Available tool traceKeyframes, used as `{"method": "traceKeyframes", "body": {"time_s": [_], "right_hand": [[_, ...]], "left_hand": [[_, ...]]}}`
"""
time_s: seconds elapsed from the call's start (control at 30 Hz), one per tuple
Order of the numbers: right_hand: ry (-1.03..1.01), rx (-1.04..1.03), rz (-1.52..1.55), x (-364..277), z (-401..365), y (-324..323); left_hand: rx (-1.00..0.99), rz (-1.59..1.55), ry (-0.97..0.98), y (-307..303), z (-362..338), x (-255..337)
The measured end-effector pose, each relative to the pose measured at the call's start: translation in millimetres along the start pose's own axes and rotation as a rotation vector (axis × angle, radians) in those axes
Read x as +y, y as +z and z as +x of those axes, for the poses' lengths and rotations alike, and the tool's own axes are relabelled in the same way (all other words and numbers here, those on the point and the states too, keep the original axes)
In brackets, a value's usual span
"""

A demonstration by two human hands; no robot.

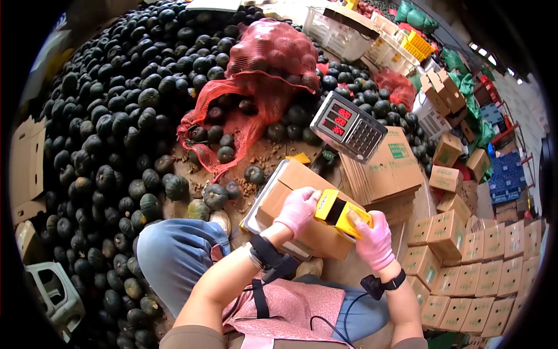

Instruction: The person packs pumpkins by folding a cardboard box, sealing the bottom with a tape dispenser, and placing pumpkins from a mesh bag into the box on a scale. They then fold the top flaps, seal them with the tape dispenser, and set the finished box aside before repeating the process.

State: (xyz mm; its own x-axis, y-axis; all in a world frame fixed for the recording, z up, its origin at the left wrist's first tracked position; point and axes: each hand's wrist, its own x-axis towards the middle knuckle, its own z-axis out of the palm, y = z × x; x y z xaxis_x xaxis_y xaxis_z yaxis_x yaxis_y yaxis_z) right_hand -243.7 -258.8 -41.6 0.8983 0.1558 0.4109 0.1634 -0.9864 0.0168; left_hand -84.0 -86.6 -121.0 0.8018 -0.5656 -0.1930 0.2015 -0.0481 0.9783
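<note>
A heap of dark green squashes [116,116], too many to count, is spread left of and beyond the cardboard box [290,186]. Two red mesh sacks are seen beyond the box: the nearer sack [273,52] is filled with squashes, the farther sack [398,84] lies to the right. Closed cartons [482,262], over twenty, are ranked right of the box; a stack of flattened cartons [395,166] lies just beside it. The box is set on a scale platform [256,218], its one display [347,126] just beyond. A yellow tape dispenser [337,212] is held on the box top, gripped by the gloved right hand [375,239]. The gloved left hand [297,210] is curled against the dispenser's far end; whether it grips cannot be told.
</note>
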Motion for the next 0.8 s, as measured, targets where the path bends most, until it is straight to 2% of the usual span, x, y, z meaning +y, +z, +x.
{"method": "traceKeyframes", "body": {"time_s": [0.03,0.07,0.1,0.13,0.17,0.2,0.23,0.33,0.4,0.47,0.53,0.6,0.63,0.67,0.73,0.8], "right_hand": [[-0.008,-0.051,0.007,-2,10,-2],[-0.022,-0.055,0.006,-7,22,-4],[0.007,-0.129,0.004,-13,33,-5],[0.037,-0.203,0.002,-17,42,-4],[0.048,-0.225,-0.007,-20,48,3],[0.039,-0.221,-0.001,-24,56,7],[0.015,-0.268,-0.04,-28,65,10],[-0.006,-0.345,-0.092,-36,83,14],[-0.03,-0.383,-0.079,-34,88,16],[-0.024,-0.38,-0.072,-32,88,19],[-0.023,-0.38,-0.067,-32,89,20],[-0.045,-0.375,-0.08,-33,93,22],[-0.042,-0.374,-0.079,-32,92,23],[-0.033,-0.359,-0.085,-32,91,23],[-0.02,-0.342,-0.092,-29,83,24],[-0.017,-0.241,-0.003,-22,79,25]], "left_hand": [[0.108,0.218,0.106,-9,8,-10],[0.098,-0.011,0.046,-29,19,-12],[0.172,-0.035,0.183,-53,29,-14],[0.175,0.037,0.13,-84,38,-6],[0.287,0.071,0.034,-107,54,-14],[0.223,0.217,0.048,-133,57,-18],[0.244,0.206,0.033,-138,58,-20],[0.302,0.248,0.029,-143,50,-46],[0.337,0.117,-0.039,-143,45,-74],[0.357,-0.021,-0.031,-139,35,-71],[0.375,0.156,0.044,-140,42,-84],[0.241,0.116,-0.183,-128,43,-97],[0.223,0.146,-0.14,-115,43,-122],[0.265,0.335,-0.095,-99,40,-119],[0.076,0.225,-0.204,-104,42,-124],[0.231,0.425,-0.367,-99,36,-127]]}}
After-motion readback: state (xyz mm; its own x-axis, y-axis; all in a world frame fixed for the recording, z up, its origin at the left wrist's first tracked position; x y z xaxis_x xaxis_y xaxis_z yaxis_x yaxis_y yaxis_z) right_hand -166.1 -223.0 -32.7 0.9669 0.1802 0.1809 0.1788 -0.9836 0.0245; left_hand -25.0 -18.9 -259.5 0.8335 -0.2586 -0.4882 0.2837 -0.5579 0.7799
